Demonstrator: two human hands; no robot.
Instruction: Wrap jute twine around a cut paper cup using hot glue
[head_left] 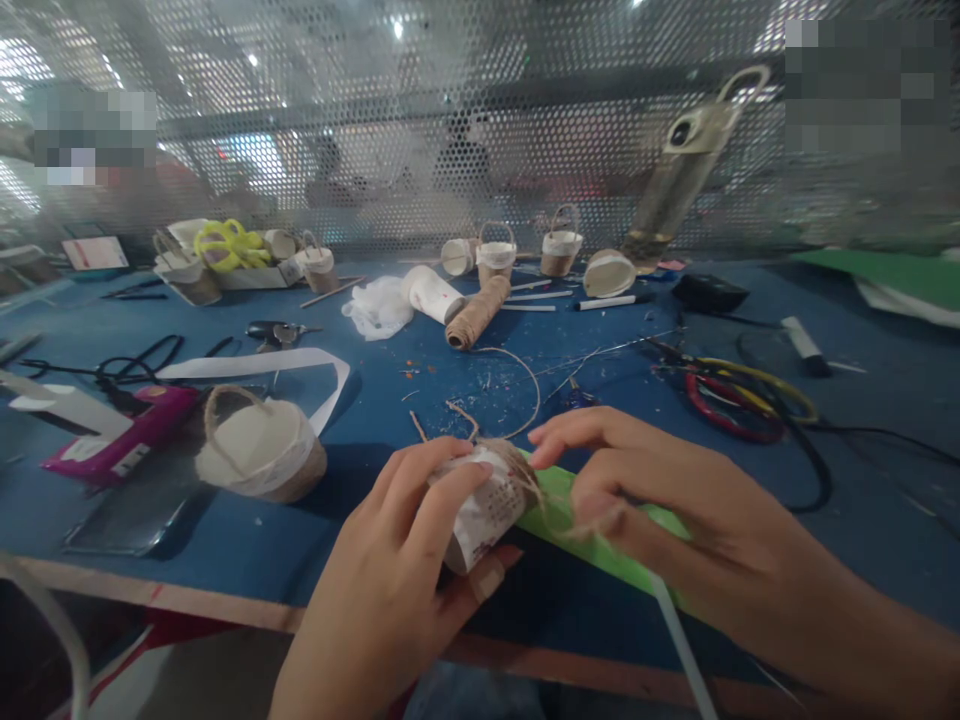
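1 paper cup [489, 508] is gripped by the left hand [397, 565] — the right hand [675, 505] pinches twine [556, 522].

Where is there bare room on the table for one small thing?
Bare tabletop shows front left, between the twine-handled basket, the left hand holding a paper cup, and the front edge. The back half is crowded with yellow scissors, baskets and the twine roll; a green strip lies beneath the right hand.
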